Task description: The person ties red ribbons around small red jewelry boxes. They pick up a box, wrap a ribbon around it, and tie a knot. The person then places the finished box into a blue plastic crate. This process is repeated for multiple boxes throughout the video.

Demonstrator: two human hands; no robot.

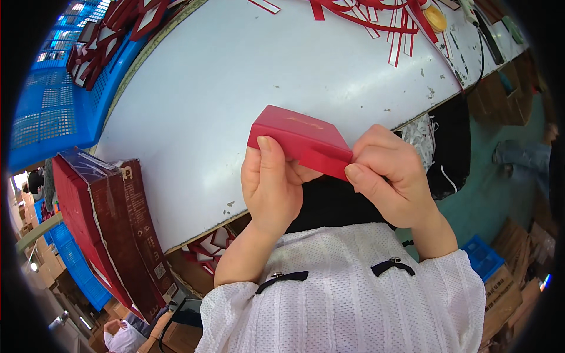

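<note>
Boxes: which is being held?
The small red box, gripped by the left hand and right hand; neither touches the dark-red carton at left or the brown boxes at right.

One left hand [272,185] and one right hand [388,173] are holding one red box [300,132], while one white tabletop [194,106] is carrying one yellow disc [435,19] and red-edged strips [395,52] overlapping beyond counting, one brownish-red carton [123,215] is standing alongside, and two black garment tabs [295,276] are showing.
</note>
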